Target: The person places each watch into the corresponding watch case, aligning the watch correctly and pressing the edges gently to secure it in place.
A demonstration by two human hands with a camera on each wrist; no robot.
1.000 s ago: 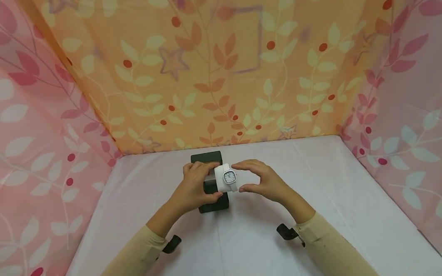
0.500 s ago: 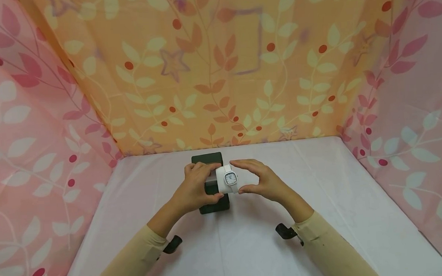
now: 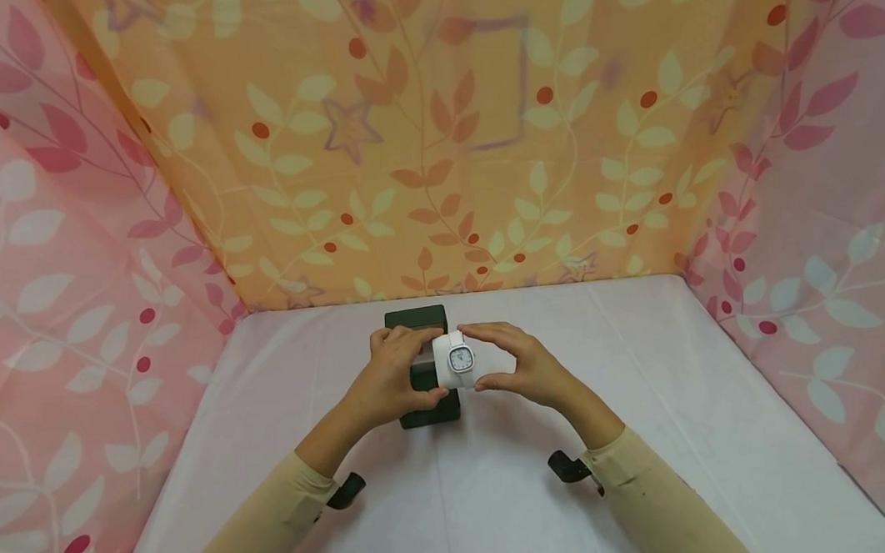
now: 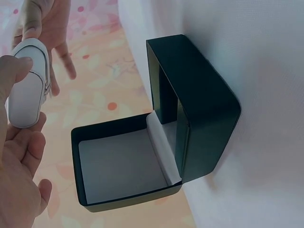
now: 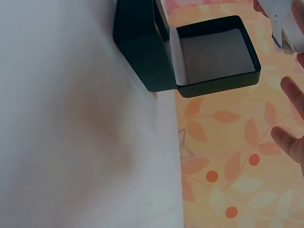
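A white wristwatch [image 3: 461, 358] with a squarish dial is strapped round a white cushion [image 3: 441, 362], held up in the air. My left hand [image 3: 388, 384] grips the cushion's left end between thumb and fingers. At the other end, my right hand [image 3: 530, 364] holds the watch between index finger and thumb, its other fingers spread apart. Below and behind stands a dark green watch box [image 3: 429, 411], its lid open. In the left wrist view the box's pale-lined lid [image 4: 123, 166] shows, and the cushion [image 4: 23, 99] appears end-on. The watch dial is hidden there.
A white cloth covers the table [image 3: 611, 485]. Orange leaf-patterned fabric [image 3: 420, 144] hangs at the back, with pink patterned fabric [image 3: 76, 312] along both sides. A black wrist camera mount [image 3: 570, 466] sticks out from each sleeve.
My right hand has shifted slightly left, its fingertips coming closer in on the watch. The left hand and the green box have hardly moved.
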